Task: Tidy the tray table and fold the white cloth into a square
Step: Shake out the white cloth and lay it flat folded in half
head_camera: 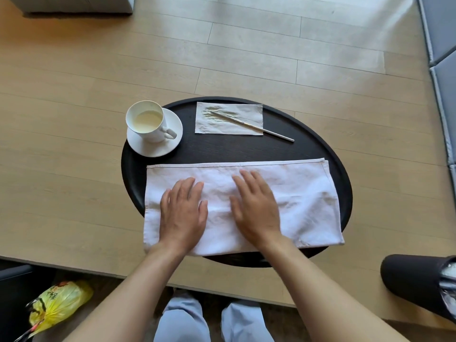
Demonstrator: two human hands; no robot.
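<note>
- The cloth lies across the near half of the round tray table, folded into a long band; its near corners hang just past the rim.
- The left hand and right hand rest flat on the band near its middle, fingers spread, grasping nothing.
- The step in hand looks like pressing the fold flat.
- The band is still far longer than it is deep, so the next move likely calls for pinching one short end and carrying it over onto the other, edges lined up.
- Beyond the cloth, well apart from it, sit a cup on a saucer and a stained napkin with a thin utensil across it; these likely still need tidying.
</note>
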